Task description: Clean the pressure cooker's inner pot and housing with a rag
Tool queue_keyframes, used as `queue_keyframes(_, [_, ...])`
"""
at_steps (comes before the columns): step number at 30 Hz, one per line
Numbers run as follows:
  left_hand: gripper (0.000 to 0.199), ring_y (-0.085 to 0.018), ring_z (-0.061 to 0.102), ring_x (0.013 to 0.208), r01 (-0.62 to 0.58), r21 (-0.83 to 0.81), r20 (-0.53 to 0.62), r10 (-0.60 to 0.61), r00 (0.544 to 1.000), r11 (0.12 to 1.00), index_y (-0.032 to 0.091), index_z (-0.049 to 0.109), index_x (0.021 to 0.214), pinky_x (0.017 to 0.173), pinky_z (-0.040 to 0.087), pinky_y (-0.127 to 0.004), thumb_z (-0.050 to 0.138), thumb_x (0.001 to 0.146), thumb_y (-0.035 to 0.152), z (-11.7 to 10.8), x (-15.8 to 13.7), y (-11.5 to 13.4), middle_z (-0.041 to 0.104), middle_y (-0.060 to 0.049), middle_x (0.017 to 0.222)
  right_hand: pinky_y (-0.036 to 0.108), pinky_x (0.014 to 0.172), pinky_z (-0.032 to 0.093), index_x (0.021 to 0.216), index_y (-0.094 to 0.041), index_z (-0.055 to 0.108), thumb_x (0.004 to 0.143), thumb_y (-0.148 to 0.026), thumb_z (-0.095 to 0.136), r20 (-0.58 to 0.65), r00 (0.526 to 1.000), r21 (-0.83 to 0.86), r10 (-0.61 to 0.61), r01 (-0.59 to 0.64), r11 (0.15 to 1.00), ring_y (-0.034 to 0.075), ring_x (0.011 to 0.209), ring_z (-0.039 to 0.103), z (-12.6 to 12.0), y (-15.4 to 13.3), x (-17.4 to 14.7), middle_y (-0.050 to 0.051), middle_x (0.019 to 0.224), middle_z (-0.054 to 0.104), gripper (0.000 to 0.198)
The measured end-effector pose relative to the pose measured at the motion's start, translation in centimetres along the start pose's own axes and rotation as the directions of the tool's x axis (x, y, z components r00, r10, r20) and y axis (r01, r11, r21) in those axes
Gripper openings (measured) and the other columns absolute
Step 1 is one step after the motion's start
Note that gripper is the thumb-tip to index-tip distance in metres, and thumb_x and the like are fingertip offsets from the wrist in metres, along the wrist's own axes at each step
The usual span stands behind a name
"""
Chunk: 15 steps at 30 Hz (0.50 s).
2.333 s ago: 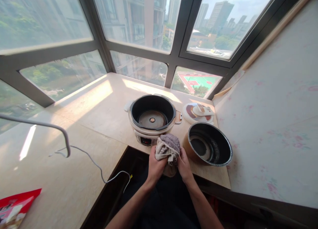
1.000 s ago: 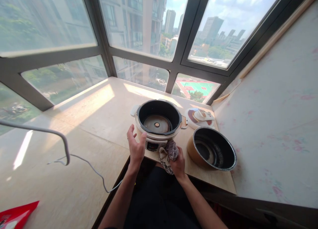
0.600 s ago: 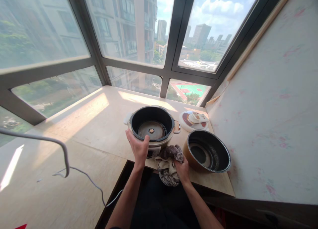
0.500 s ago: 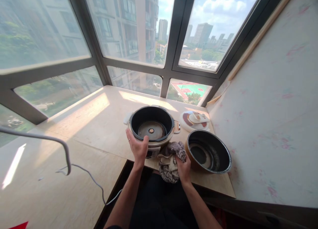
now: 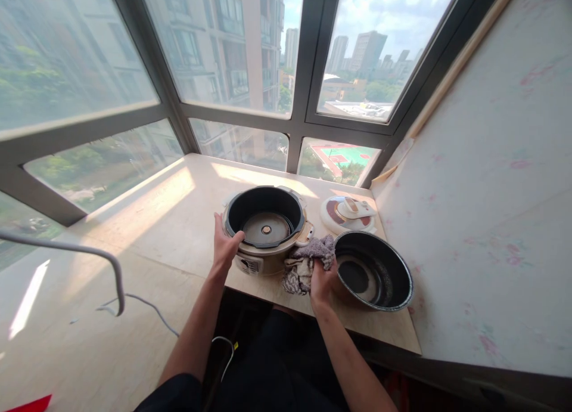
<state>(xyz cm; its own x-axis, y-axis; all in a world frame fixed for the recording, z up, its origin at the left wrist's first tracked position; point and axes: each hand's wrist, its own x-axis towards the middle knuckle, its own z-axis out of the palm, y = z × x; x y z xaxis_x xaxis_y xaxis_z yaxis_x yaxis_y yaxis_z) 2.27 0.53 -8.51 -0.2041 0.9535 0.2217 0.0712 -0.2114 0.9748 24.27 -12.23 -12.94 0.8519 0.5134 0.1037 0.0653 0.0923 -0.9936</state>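
Observation:
An electric pressure cooker point(image 5: 272, 262) stands at the sill's front edge, uncovered, with its dark inside and round heating plate showing. My left hand point(image 5: 224, 245) grips its left side, thumb over the rim and fingers down the outer wall. In my right hand point(image 5: 322, 282) is a bunched grey-and-beige cloth point(image 5: 298, 273), close to the cooker's right handle point(image 5: 306, 234). Whether the cloth touches the cooker I cannot tell. Just right of that hand sits a black-lined inner pot point(image 5: 397, 299), and the white-and-brown lid point(image 5: 328, 215) lies behind it.
Window panes with dark frames point(image 5: 298, 141) rise behind the sill point(image 5: 165, 233). A papered wall point(image 5: 482, 209) bounds the right side. A grey cord point(image 5: 117, 275) hangs at the left, and a red corner of something point(image 5: 38, 403) shows at lower left.
The cooker has turned, its control panel and right handle swinging round, and has shifted slightly left. My left hand moved left along with it. The cloth in my right hand rose a little.

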Motion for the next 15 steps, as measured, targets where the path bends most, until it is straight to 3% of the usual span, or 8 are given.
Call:
queue_keyframes(4, [0.122,-0.036,0.044,0.145,0.076,-0.055,0.112,-0.069,0.991,0.996,0.010,0.010,0.164,0.121,0.035,-0.045,0.072,0.060,0.013,-1.2,2.5,-0.4,0.037,-0.019,0.163,0.042,0.105,0.046,0.125,-0.015,0.067,0.077,-0.031,0.056,-0.027,0.998,-0.013,-0.057,0.056,0.998,0.027,0.111,0.066,1.5,0.6,1.1,0.014,0.121,0.073,0.052])
queue_keyframes(9, [0.117,-0.038,0.039,0.148,0.067,-0.076,0.230,-0.048,0.972,0.995,0.015,0.025,0.162,0.122,0.034,-0.045,0.075,0.057,0.016,-2.5,5.7,-1.3,0.043,-0.015,0.161,0.041,0.103,0.047,0.120,-0.014,0.067,0.079,-0.031,0.054,-0.070,0.989,-0.013,-0.129,0.129,0.992,0.025,0.109,0.065,3.3,0.3,2.8,0.013,0.117,0.072,0.046])
queue_keyframes(15, [0.118,-0.038,0.045,0.143,0.076,-0.082,0.393,-0.038,0.919,0.994,0.017,0.025,0.163,0.119,0.037,-0.050,0.073,0.055,0.016,-3.7,9.3,-1.8,0.046,-0.015,0.159,0.042,0.108,0.044,0.126,-0.017,0.063,0.081,-0.040,0.065,-0.011,0.997,0.093,-0.072,0.072,0.993,0.025,0.117,0.062,4.7,-1.5,5.4,0.012,0.127,0.068,0.051])
